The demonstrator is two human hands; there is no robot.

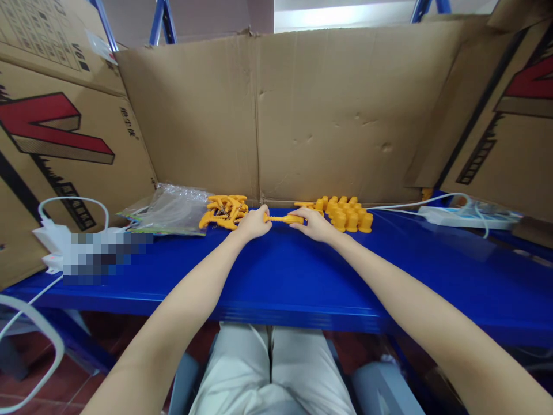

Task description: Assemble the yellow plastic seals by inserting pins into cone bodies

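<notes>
Between my hands, just above the blue shelf top, stretches an orange plastic piece [283, 219], thin and ridged towards the left and wider towards the right. The fingers of my left hand [257, 223] are closed on its thin end. My right hand [315, 225] grips the wider end, between thumb and fingers. Beside my left hand lies a pile of orange ridged pieces [222, 212] with small dark metal chains among them. Several orange knob-like pieces [348, 214] stand in rows just right of my right hand. Another flat orange piece [303, 204] lies behind that hand, partly covered.
A clear plastic bag [173, 210] lies left of the pile. Cardboard walls [345, 115] close off the back and sides of the blue shelf [280, 276]. A white charger with a cable [54, 239] stands far left, a white power strip [469, 218] far right.
</notes>
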